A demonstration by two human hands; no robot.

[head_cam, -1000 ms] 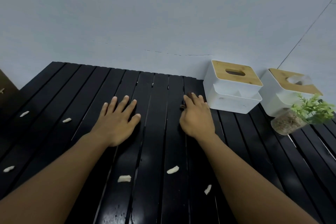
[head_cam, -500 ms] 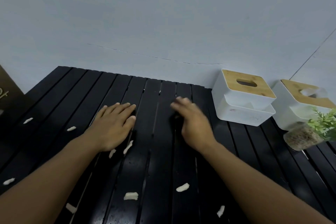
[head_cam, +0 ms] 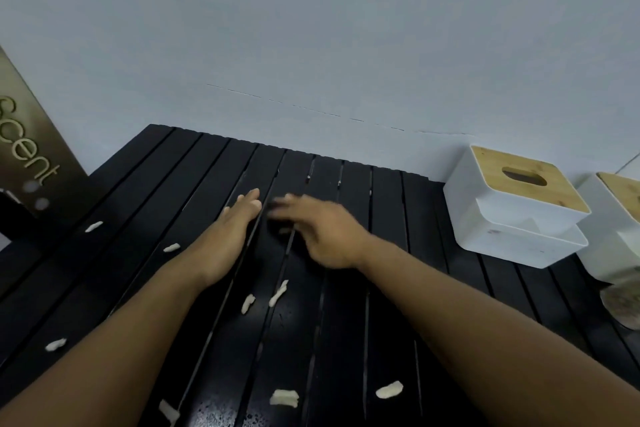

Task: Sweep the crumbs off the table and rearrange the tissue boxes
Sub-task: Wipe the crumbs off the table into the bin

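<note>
A black slatted table [head_cam: 346,340] carries several pale crumbs, such as two crumbs [head_cam: 277,293] near the middle and one crumb [head_cam: 284,398] close to me. My left hand [head_cam: 233,229] stands on its edge with fingers together, holding nothing. My right hand [head_cam: 322,232] is blurred, fingers spread, just right of the left hand and low over the slats. A white tissue box with a wooden lid [head_cam: 512,208] stands at the right against the wall. A second tissue box [head_cam: 616,218] is cut off by the right frame edge.
A brown sign with pale lettering [head_cam: 31,163] leans at the far left. A glass jar [head_cam: 623,302], partly out of frame, stands in front of the second box. A grey wall [head_cam: 311,45] runs behind the table.
My right hand has swept left toward my left hand. My left hand turned from flat onto its edge. The view shifted, so the boxes sit farther right and the plant left the frame.
</note>
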